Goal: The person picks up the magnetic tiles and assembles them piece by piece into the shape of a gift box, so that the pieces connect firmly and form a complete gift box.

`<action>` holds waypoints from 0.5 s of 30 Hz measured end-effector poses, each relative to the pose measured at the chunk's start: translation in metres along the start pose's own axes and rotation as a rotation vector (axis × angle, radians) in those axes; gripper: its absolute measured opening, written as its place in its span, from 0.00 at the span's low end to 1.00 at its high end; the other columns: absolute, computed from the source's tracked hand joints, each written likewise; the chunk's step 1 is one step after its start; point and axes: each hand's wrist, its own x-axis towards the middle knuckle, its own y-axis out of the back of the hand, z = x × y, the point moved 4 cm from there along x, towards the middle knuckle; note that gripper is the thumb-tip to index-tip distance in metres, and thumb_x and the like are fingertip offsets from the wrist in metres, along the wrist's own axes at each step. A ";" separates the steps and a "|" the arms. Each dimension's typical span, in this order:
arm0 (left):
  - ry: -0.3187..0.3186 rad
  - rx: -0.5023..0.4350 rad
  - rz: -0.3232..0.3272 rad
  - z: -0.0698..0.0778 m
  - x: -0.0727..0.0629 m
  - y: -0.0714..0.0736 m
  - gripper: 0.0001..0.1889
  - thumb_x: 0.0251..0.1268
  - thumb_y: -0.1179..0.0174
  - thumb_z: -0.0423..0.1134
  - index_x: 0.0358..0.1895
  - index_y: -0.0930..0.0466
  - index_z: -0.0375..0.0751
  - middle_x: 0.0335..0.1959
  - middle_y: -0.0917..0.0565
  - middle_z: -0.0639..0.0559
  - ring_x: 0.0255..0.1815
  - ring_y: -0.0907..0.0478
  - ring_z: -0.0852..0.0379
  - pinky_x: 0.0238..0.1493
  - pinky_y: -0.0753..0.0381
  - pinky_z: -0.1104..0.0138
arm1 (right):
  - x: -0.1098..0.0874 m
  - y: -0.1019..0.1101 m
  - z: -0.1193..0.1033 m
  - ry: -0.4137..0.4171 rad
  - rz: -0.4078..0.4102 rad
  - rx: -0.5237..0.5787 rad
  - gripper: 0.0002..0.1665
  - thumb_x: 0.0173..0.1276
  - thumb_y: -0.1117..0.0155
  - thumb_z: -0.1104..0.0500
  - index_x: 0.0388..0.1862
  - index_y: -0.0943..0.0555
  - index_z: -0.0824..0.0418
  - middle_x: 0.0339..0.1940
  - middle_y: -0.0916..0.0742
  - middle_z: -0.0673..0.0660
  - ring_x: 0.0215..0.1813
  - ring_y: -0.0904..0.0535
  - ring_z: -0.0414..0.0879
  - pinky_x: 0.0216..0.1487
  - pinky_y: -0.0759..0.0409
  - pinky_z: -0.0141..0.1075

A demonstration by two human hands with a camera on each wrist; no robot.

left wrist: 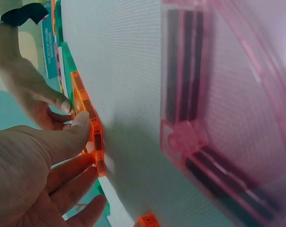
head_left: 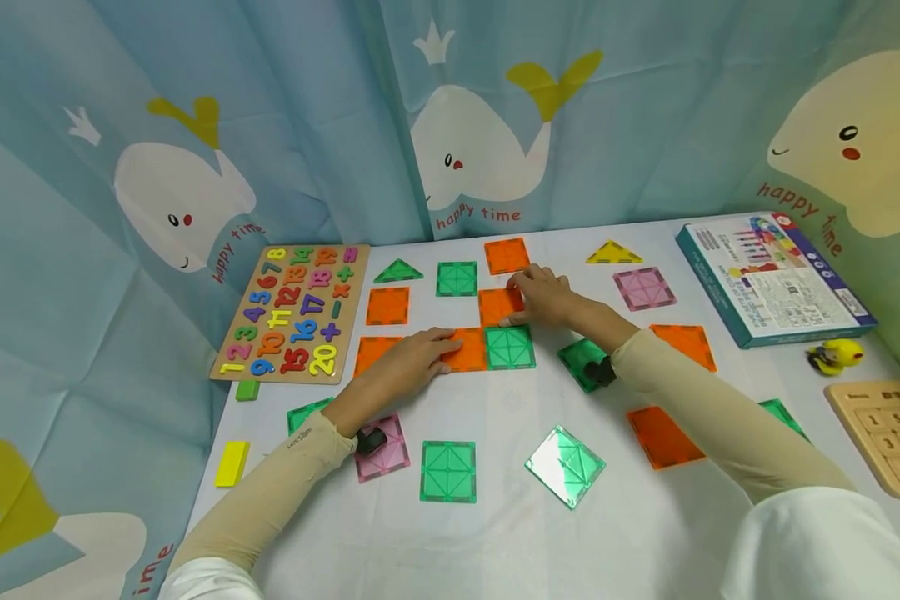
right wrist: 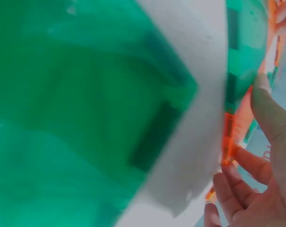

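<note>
My left hand [head_left: 414,363] pinches an orange square magnetic tile [head_left: 468,352] by its left side, thumb along the near edge. Touching that tile's right edge is a green square tile [head_left: 510,348]. Above the green one lies a second orange square tile [head_left: 498,307], which my right hand [head_left: 543,297] grips between thumb and fingers at its right side. In the left wrist view, the left thumb [left wrist: 81,123] presses on the orange tile's edge. The right wrist view has the right hand [right wrist: 271,184] spanning the orange tile [right wrist: 229,137], with a blurred green tile filling the foreground.
Several loose green, orange, pink and yellow tiles lie around, among them a green square [head_left: 448,472] in front. A number board [head_left: 352,317] stands at left, with a yellow block [head_left: 232,464] below it. On the right are a box [head_left: 776,279], a toy figure [head_left: 835,357] and a wooden number puzzle [head_left: 862,454].
</note>
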 end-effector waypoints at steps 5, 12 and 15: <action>0.004 -0.018 -0.001 0.000 -0.001 -0.001 0.26 0.84 0.44 0.44 0.79 0.29 0.44 0.82 0.34 0.43 0.81 0.34 0.42 0.80 0.34 0.50 | 0.005 0.006 -0.003 -0.010 -0.019 -0.037 0.42 0.70 0.25 0.41 0.71 0.27 0.64 0.68 0.28 0.71 0.67 0.34 0.67 0.62 0.34 0.60; 0.002 0.006 -0.005 -0.002 0.000 -0.003 0.27 0.84 0.44 0.45 0.79 0.30 0.45 0.83 0.35 0.44 0.81 0.34 0.43 0.80 0.34 0.51 | 0.027 0.021 -0.013 -0.011 0.044 0.009 0.42 0.74 0.28 0.43 0.76 0.30 0.64 0.74 0.30 0.71 0.72 0.37 0.69 0.66 0.37 0.64; 0.002 0.020 -0.004 -0.002 0.001 -0.003 0.27 0.84 0.44 0.45 0.79 0.30 0.45 0.83 0.35 0.44 0.81 0.34 0.44 0.80 0.33 0.52 | 0.042 0.023 -0.018 -0.001 0.063 0.027 0.42 0.75 0.30 0.43 0.78 0.31 0.64 0.79 0.32 0.71 0.76 0.41 0.70 0.69 0.39 0.67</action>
